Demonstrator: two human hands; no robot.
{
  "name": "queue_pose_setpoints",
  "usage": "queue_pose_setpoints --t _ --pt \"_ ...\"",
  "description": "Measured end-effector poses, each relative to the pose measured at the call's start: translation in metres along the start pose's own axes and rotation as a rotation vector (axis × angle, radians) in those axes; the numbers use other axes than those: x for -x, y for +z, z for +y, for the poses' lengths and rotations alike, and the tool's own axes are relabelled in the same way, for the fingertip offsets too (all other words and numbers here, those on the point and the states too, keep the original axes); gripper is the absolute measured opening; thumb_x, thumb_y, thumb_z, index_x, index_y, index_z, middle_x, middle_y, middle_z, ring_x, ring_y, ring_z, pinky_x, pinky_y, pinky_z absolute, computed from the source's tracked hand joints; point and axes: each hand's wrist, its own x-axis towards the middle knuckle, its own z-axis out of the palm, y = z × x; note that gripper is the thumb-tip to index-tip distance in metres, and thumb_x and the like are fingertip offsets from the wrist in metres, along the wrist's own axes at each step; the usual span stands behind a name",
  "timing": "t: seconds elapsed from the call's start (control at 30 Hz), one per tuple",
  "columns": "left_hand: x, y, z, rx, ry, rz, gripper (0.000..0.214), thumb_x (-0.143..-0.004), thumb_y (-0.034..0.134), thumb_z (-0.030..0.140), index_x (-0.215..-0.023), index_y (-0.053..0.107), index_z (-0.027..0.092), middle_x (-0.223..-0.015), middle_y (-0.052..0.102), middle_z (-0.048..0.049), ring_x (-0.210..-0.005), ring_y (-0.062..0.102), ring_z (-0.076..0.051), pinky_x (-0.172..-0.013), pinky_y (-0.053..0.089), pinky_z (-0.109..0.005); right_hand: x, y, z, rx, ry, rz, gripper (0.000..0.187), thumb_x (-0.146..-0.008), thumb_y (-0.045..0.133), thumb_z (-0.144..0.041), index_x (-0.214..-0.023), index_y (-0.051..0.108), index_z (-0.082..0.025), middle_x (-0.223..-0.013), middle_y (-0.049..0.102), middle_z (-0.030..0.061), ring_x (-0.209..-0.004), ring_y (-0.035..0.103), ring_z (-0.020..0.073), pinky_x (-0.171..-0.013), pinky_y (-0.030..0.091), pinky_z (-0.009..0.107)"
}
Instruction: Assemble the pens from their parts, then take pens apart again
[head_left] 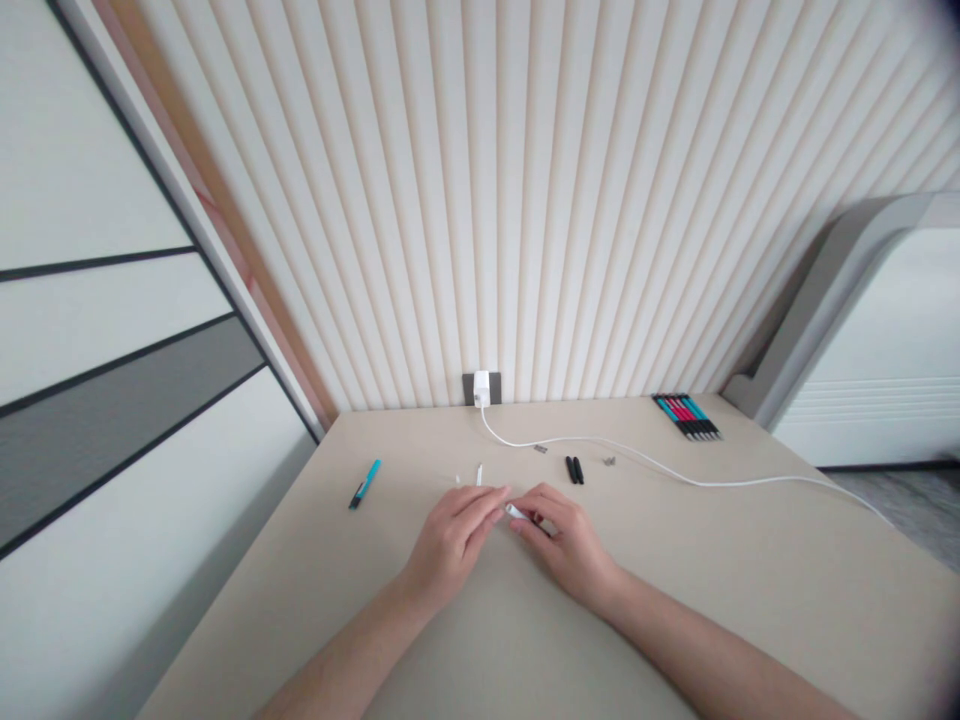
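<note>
Both my hands meet at the middle of the beige table [675,600]. My left hand [450,540] and my right hand [566,540] pinch a small white pen part [516,512] between their fingertips. Just beyond my left fingers lie thin white refill pieces [478,472]. Two short black pen pieces [574,469] lie behind my right hand. A teal and black pen [364,484] lies alone to the left.
A row of several teal and red pens [686,416] lies at the back right. A white charger [481,388] sits in a wall socket, its cable [712,482] trailing right across the table. Small metal springs [609,461] lie near the cable.
</note>
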Motion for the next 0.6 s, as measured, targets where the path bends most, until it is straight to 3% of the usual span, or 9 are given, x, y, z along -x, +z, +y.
queue_pose_setpoints --t 0.1,0.2,0.33,0.6 --pt "-0.001 -0.003 -0.002 -0.084 -0.109 0.006 0.026 -0.097 0.045 0.024 -0.12 0.056 0.021 -0.104 0.066 -0.0081 -0.097 0.063 -0.018 -0.088 0.05 -0.031 -0.003 -0.003 0.004 -0.106 0.086 0.095 0.024 -0.09 0.058 -0.04 -0.098 0.07 -0.021 -0.086 0.068 0.0056 -0.08 0.061 0.0185 -0.075 0.049 0.031" --pt "-0.002 -0.006 -0.006 -0.268 -0.224 -0.094 0.018 -0.094 0.047 0.023 -0.107 0.059 0.021 -0.093 0.066 -0.0064 -0.088 0.063 -0.02 -0.081 0.049 -0.033 -0.005 -0.008 0.009 -0.225 0.174 0.158 0.032 -0.091 0.055 -0.046 -0.103 0.069 -0.02 -0.098 0.072 0.0084 -0.093 0.065 0.0221 -0.086 0.049 0.036" --pt "0.0 -0.004 -0.009 -0.424 -0.35 -0.243 0.011 -0.09 0.052 0.019 -0.097 0.059 0.02 -0.09 0.066 -0.0057 -0.082 0.063 -0.021 -0.075 0.046 -0.032 -0.007 -0.011 0.012 -0.28 0.189 0.174 0.035 -0.092 0.052 -0.048 -0.105 0.067 -0.019 -0.107 0.071 0.0104 -0.104 0.063 0.0242 -0.097 0.045 0.042" --pt "0.002 0.0 -0.011 -0.435 -0.405 -0.3 0.01 -0.089 0.051 0.021 -0.083 0.059 0.02 -0.083 0.066 -0.005 -0.076 0.062 -0.02 -0.069 0.042 -0.029 -0.008 -0.011 0.009 -0.332 0.215 0.17 0.039 -0.092 0.05 -0.05 -0.111 0.065 -0.019 -0.104 0.071 0.0105 -0.101 0.064 0.0231 -0.095 0.046 0.042"
